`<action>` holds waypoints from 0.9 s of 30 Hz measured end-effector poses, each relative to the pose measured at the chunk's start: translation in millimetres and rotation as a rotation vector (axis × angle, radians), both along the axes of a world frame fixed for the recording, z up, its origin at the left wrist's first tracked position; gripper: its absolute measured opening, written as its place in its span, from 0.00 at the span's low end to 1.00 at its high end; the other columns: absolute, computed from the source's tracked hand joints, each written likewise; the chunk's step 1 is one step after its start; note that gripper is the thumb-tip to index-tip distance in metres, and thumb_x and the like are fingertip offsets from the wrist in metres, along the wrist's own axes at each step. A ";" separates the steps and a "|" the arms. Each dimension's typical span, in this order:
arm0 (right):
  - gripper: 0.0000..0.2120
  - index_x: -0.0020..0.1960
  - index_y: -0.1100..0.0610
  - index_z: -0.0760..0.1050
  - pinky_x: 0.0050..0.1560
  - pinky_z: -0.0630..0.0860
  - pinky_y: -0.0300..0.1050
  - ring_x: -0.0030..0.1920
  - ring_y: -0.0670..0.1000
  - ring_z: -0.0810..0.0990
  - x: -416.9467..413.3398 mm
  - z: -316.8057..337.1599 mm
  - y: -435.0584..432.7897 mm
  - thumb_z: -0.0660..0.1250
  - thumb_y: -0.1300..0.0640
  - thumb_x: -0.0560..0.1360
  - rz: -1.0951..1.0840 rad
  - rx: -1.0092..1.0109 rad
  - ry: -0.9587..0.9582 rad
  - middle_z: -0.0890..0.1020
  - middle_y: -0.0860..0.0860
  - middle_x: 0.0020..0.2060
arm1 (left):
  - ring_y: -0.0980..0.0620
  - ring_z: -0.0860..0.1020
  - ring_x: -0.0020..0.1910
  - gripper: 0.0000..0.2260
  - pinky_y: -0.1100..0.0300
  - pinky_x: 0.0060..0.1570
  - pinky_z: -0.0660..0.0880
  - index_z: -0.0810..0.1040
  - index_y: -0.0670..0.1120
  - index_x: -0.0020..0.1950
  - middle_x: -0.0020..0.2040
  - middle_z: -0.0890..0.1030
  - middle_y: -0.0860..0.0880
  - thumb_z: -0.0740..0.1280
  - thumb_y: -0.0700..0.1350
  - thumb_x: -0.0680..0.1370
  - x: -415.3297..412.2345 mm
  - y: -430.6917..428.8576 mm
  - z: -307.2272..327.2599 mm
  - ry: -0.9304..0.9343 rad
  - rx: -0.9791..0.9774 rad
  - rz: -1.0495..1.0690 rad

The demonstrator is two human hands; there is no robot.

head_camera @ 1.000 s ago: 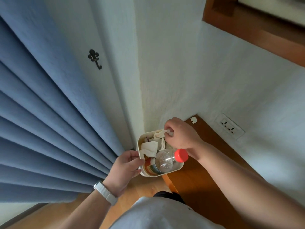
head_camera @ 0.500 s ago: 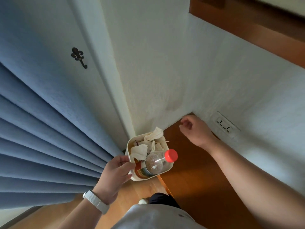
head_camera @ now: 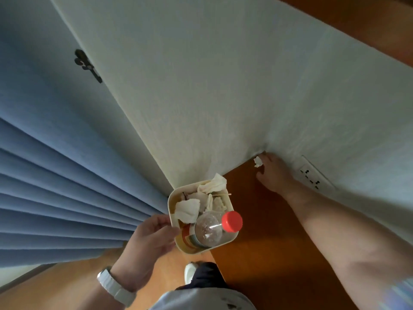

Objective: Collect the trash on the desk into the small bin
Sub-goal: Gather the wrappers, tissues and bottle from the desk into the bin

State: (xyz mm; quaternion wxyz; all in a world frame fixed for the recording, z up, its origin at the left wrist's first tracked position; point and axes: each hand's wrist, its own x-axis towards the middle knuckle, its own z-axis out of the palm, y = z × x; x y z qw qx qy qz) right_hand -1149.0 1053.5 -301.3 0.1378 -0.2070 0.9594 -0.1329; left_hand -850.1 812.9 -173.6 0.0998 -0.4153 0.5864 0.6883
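Observation:
My left hand (head_camera: 149, 239) grips the near-left rim of a small cream bin (head_camera: 172, 201), held beside the left edge of the brown desk (head_camera: 263, 231). The bin holds crumpled tissues (head_camera: 186, 209) and a clear plastic bottle with a red cap (head_camera: 232, 221). One tissue (head_camera: 214, 183) sticks out over the far rim. At the desk's far corner by the wall lies a small white paper scrap (head_camera: 257, 161). My right hand (head_camera: 273, 175) reaches there, its fingertips touching the scrap; whether it holds the scrap I cannot tell.
White walls meet at the desk's far corner, with a wall socket (head_camera: 311, 176) just right of my right hand. Blue curtains (head_camera: 55, 186) hang at the left, and a black hook (head_camera: 88, 68) sits on the wall. Wooden floor (head_camera: 67, 285) lies below.
My right hand left the bin and reached to the desk's far corner, onto the paper scrap. The bin stayed in my left hand.

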 end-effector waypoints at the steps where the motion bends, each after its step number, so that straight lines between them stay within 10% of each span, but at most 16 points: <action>1: 0.31 0.73 0.56 0.65 0.66 0.70 0.54 0.66 0.60 0.70 -4.4 -6.2 -1.3 0.69 0.53 0.73 0.020 0.020 0.010 0.70 0.58 0.69 | 0.28 0.81 0.56 0.15 0.33 0.63 0.76 0.79 0.36 0.59 0.52 0.85 0.33 0.72 0.39 0.75 1.0 0.3 -0.1 -0.007 -0.007 -0.001; 9: 0.05 0.46 0.67 0.78 0.45 0.72 0.48 0.47 0.62 0.77 3.1 -23.7 -5.8 0.68 0.66 0.70 0.036 -0.074 0.013 0.76 0.62 0.46 | 0.29 0.81 0.57 0.11 0.34 0.63 0.76 0.80 0.38 0.58 0.51 0.86 0.34 0.70 0.38 0.77 0.0 -0.7 2.0 -0.003 -0.059 -0.018; 16: 0.04 0.44 0.57 0.73 0.41 0.71 0.47 0.45 0.56 0.77 59.3 2.2 2.3 0.64 0.58 0.77 0.036 -0.042 -0.116 0.75 0.53 0.44 | 0.47 0.87 0.44 0.08 0.57 0.44 0.81 0.79 0.39 0.58 0.47 0.88 0.40 0.67 0.36 0.80 3.0 -5.1 0.4 0.010 -0.065 -0.092; 27: 0.04 0.43 0.48 0.75 0.38 0.75 0.44 0.37 0.47 0.78 134.3 179.6 -48.7 0.69 0.54 0.75 0.012 -0.507 -0.074 0.78 0.45 0.36 | 0.44 0.85 0.48 0.08 0.46 0.57 0.81 0.80 0.38 0.57 0.49 0.87 0.37 0.69 0.37 0.78 12.7 -23.7 11.8 0.046 -0.066 -0.080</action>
